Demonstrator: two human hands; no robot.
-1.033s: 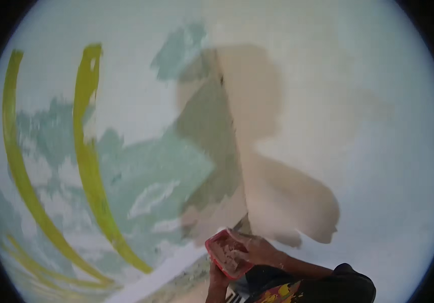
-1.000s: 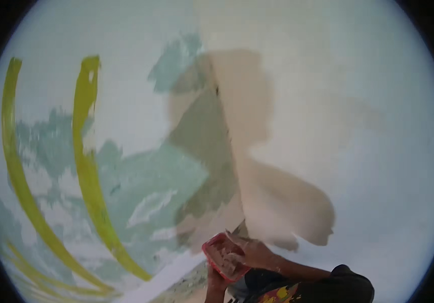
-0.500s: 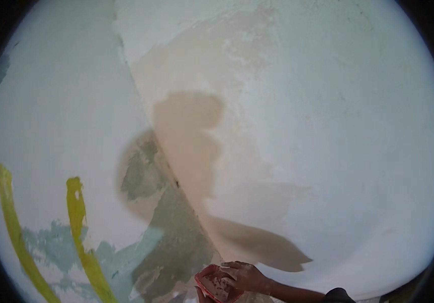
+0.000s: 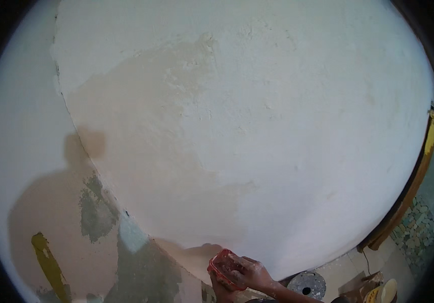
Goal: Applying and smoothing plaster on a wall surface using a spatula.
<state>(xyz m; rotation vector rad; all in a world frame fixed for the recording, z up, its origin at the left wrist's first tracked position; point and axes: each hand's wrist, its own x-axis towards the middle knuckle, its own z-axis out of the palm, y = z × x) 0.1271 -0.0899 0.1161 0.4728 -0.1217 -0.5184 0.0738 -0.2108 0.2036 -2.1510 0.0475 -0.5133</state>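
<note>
A small red tub (image 4: 218, 275), smeared inside with pale filler paste, is tilted at the lower middle in front of the wall. My left hand (image 4: 222, 292) grips it from below, its fingers mostly hidden behind the tub. My right hand (image 4: 253, 273), dusted with white paste, comes in from the right and bends its fingers over the tub's opening. Whatever those fingers may hold is too small and blurred to make out. Behind the tub, the right-hand wall (image 4: 287, 166) shows a beige patch of smoothed filler beside its whiter surface.
A cracked corner line (image 4: 83, 147) divides the two walls. Grey-green bare patches (image 4: 146, 275) and a yellow stripe (image 4: 49, 262) mark the left one. At lower right are a grey speckled disc (image 4: 308, 287), an open yellow container (image 4: 378, 293) and a wooden door frame (image 4: 404, 202).
My view has swung right, bringing the door frame and floor things into sight. The tub has tipped, and my right hand has shifted from its rim to over its opening.
</note>
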